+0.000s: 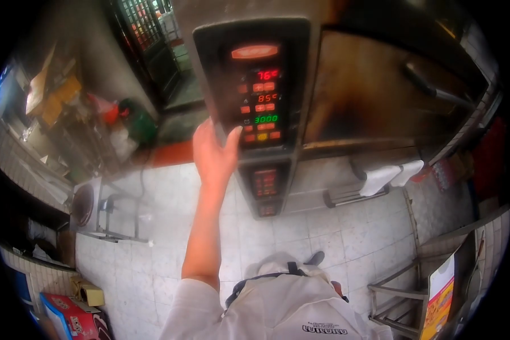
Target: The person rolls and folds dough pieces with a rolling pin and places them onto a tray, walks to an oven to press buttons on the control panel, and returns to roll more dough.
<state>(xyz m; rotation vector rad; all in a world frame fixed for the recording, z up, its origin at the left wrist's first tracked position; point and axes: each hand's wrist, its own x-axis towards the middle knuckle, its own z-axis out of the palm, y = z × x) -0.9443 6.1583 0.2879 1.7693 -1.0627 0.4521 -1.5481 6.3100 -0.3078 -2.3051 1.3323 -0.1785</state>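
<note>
"Where to look first?"

"Toward twelve o'clock, at the control panel [252, 67], with the left hand [216, 157] at ten o'clock, set against its left edge. Not clenched; thumb [234, 136] held out toward the lower buttons [262, 136]. Fingers partly hidden, so impossible to tell a firm grip from a light rest."

"And the right hand?"

"Out of view; state impossible to tell."

"Thumb touching a key?"

"Just beside, by the look of it; actual contact too fine to judge."

"Main worry?"

"A stray press, probably. Cause: small keys packed close together, and a thumb tip poised side-on. Possible result: a changed value on the green readout [266, 119] (3000, hard to miss) or on the red figures [267, 98] above."

"Anything else?"

"Heat, perhaps. At two o'clock, a brown-stained door [357, 79] with a metal handle [436, 90]; possibly hot, so risky for bare skin in a careless reach. At three o'clock, white cloths [377, 180] by a lower handle [357, 198], liable to drop if knocked."

"And underfoot?"

"At five o'clock, a shoe [315, 258] on pale tiles [345, 243]; at four, a metal frame [399, 293]. A likely snag in a backward step, with attention fixed on the panel."
</note>
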